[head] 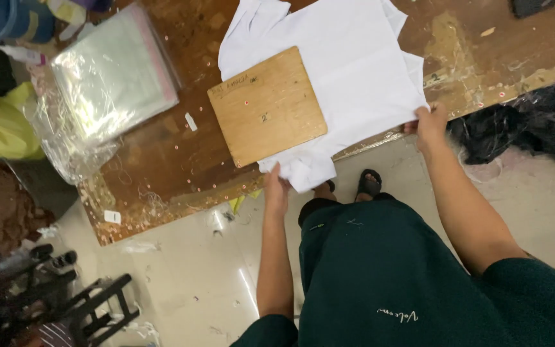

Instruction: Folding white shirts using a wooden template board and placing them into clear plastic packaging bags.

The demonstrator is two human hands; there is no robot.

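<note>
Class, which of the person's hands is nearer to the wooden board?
Left. The left hand grips the white cloth just below the wooden board; the right hand holds the cloth's far edge, well clear of it.

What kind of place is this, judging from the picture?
Probably a garment packing workshop: a white garment lies on a worn wooden table under a wooden folding board, beside a stack of clear plastic bags.
</note>
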